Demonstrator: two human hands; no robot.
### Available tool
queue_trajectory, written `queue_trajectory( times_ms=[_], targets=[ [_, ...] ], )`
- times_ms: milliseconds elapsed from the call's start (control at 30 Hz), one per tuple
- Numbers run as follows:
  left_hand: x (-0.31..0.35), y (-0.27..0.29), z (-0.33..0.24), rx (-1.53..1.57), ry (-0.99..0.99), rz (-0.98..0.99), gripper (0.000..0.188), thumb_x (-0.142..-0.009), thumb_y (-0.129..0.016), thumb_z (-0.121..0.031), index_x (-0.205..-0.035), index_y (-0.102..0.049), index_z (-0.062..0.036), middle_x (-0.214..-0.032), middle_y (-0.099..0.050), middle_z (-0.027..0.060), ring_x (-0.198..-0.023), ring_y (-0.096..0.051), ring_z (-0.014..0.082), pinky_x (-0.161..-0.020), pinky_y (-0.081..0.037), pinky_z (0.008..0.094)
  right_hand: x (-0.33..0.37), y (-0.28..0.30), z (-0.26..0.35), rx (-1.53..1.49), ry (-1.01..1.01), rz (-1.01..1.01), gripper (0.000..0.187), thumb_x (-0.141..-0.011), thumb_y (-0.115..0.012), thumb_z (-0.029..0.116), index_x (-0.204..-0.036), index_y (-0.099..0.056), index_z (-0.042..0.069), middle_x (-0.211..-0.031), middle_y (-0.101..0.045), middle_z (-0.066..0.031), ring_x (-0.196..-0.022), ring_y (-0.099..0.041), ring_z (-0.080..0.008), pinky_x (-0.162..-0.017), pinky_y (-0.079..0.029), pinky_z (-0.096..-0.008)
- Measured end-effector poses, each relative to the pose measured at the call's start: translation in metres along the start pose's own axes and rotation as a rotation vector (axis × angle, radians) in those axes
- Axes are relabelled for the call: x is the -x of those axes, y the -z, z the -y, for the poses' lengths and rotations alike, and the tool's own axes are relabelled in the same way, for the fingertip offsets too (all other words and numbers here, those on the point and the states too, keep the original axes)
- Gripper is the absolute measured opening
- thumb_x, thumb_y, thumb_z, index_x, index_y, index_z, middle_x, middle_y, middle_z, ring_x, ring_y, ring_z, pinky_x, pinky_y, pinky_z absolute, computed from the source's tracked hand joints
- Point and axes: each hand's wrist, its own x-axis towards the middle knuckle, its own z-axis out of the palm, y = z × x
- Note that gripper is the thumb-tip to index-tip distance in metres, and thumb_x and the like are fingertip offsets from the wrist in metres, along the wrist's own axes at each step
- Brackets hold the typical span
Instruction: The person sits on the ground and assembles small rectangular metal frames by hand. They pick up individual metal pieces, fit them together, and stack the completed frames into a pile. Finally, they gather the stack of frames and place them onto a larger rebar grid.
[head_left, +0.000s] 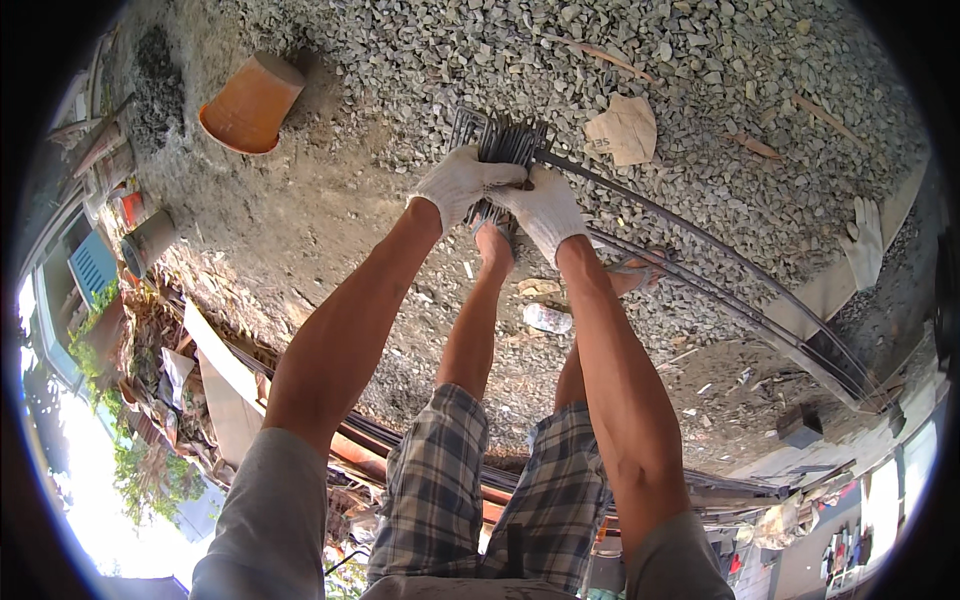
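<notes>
White knit gloves cover both my hands. A dark bundle of bent steel rebar stirrups [508, 140] is between them, above my foot. My left hand [452, 186] grips the bundle's left side, its thumb across the front. On the near right side, my right hand [548, 212] closes on the same bundle, its thumb near the left one. The fingertips of both hands are hidden behind the metal. Long thin steel bars [690, 222] run from beside the bundle, curving toward the lower right. The stirrups' lower ends reach down close to my foot.
Grey gravel [460, 60] spreads across the far ground. An orange bucket [245, 105] lies tipped at the far left. A torn piece of brown paper [622, 130] and a loose white glove [863, 245] lie to the right. A crumpled clear plastic piece [547, 318] is by my feet.
</notes>
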Motion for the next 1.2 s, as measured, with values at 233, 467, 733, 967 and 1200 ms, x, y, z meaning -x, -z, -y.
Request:
queue_trajectory(
  times_ms=[233,467,733,967,1200],
  targets=[
    [-0.005,0.002,0.009,-0.079,-0.064,-0.022,0.053,-0.097,-0.079,-0.04,-0.117,-0.074,0.0083,-0.095,-0.075,0.0093,-0.082,-0.066,0.0154,-0.076,-0.054,0.0335,0.01,-0.005,0.015,-0.332,-0.054,0.051,0.042,-0.091,-0.082,0.024,-0.119,-0.074,-0.006,-0.098,-0.078,-0.0143,-0.085,-0.072,-0.0199,-0.073,-0.056,-0.0371],
    [0.019,0.016,-0.045,-0.551,-0.044,-0.034,0.061,-0.094,-0.076,-0.05,-0.115,-0.076,0.0072,-0.092,-0.077,0.0146,-0.085,-0.071,0.0228,-0.081,-0.056,0.0396,-0.006,-0.023,0.017,-0.355,0.004,-0.057,0.033,-0.093,-0.079,0.019,-0.114,-0.072,-0.006,-0.088,-0.07,-0.0051,-0.073,-0.057,-0.0115,-0.065,-0.049,-0.0339],
    [0.013,0.034,-0.015,-0.406,-0.097,-0.124,0.06,-0.095,-0.077,-0.049,-0.117,-0.077,0.007,-0.096,-0.079,0.015,-0.091,-0.073,0.0214,-0.085,-0.056,0.0383,-0.019,-0.036,0.02,-0.478,-0.074,-0.003,0.022,-0.097,-0.078,0.016,-0.114,-0.073,0.002,-0.085,-0.07,-0.0025,-0.064,-0.059,-0.0101,-0.053,-0.043,-0.0288],
    [0.007,0.047,-0.028,-0.35,-0.121,0.026,0.054,-0.099,-0.075,-0.039,-0.127,-0.074,0.0077,-0.108,-0.078,0.0124,-0.095,-0.07,0.0175,-0.087,-0.056,0.0349,-0.016,-0.045,0.027,-0.839,-0.098,-0.067,0.02,-0.1,-0.076,0.009,-0.118,-0.073,0.0,-0.094,-0.076,-0.004,-0.072,-0.067,-0.0118,-0.058,-0.049,-0.0294],
    [-0.002,0.053,-0.017,-0.285,-0.096,0.004,0.05,-0.101,-0.076,-0.03,-0.133,-0.072,0.0076,-0.113,-0.078,0.0127,-0.099,-0.07,0.0164,-0.091,-0.056,0.0354,-0.012,-0.059,0.019,-0.793,-0.034,-0.187,0.022,-0.1,-0.075,0.006,-0.119,-0.074,-0.005,-0.108,-0.079,-0.0086,-0.092,-0.072,-0.0151,-0.082,-0.057,-0.0315]
  ],
)
